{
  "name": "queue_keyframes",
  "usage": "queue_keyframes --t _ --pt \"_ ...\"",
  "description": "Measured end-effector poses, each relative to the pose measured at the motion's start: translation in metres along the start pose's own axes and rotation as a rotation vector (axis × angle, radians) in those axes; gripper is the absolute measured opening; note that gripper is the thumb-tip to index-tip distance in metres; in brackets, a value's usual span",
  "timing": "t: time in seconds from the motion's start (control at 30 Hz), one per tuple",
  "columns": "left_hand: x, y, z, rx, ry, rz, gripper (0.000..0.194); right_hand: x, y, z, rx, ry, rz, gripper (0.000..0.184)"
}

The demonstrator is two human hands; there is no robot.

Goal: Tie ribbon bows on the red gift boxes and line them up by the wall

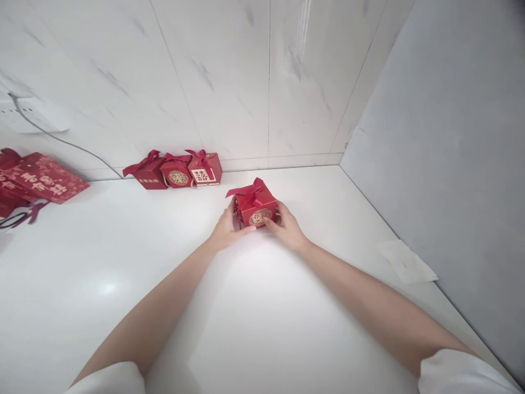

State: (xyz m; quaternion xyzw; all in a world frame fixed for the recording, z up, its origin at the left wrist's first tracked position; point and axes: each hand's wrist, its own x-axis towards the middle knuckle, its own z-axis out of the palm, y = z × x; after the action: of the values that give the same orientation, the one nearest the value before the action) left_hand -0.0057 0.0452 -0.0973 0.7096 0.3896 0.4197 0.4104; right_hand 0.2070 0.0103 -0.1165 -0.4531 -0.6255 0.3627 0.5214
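While the white table (262, 317) spreads wide, red packaging (61, 178) lies far left along its back edge, three ribboned boxes (178, 176) line up next, and nearer, before that edge's middle, it's the red gift box (248, 212), left hand (227, 229) and right hand (290, 229) gripping both sides, ribbon bow (253, 192) on top!

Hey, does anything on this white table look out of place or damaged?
A thin white sheet, perhaps paper, lies askew beside the upright grey panel, well apart from the central red ribbon-tied cardboard box. I see no clear spill or damage.
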Motion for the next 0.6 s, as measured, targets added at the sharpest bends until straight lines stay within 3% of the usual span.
queue_keyframes --t 0.1,0.2,0.33,0.43,0.5,0.6 --pt "0.001 -0.003 0.0 -0.033 0.012 -0.049 0.093 -0.001 -0.005 -0.001 0.015 0.052 -0.01 0.061" --pt "0.002 -0.003 -0.001 -0.219 0.041 -0.108 0.084 -0.004 -0.011 -0.001 -0.012 0.111 -0.022 0.065" --pt "0.002 0.001 -0.001 -0.281 0.033 -0.103 0.072 -0.006 -0.014 0.0 0.105 -0.019 0.058 0.078" --pt "-0.001 0.004 -0.002 -0.252 -0.007 -0.074 0.082 -0.005 -0.01 0.001 0.12 -0.07 0.023 0.073" --pt "-0.003 0.005 -0.003 -0.202 -0.008 0.005 0.087 -0.003 -0.005 0.001 0.079 0.0 -0.003 0.068" --pt "-0.003 0.006 -0.006 -0.202 0.139 0.09 0.078 0.001 0.005 -0.001 0.093 0.172 0.058 0.058"
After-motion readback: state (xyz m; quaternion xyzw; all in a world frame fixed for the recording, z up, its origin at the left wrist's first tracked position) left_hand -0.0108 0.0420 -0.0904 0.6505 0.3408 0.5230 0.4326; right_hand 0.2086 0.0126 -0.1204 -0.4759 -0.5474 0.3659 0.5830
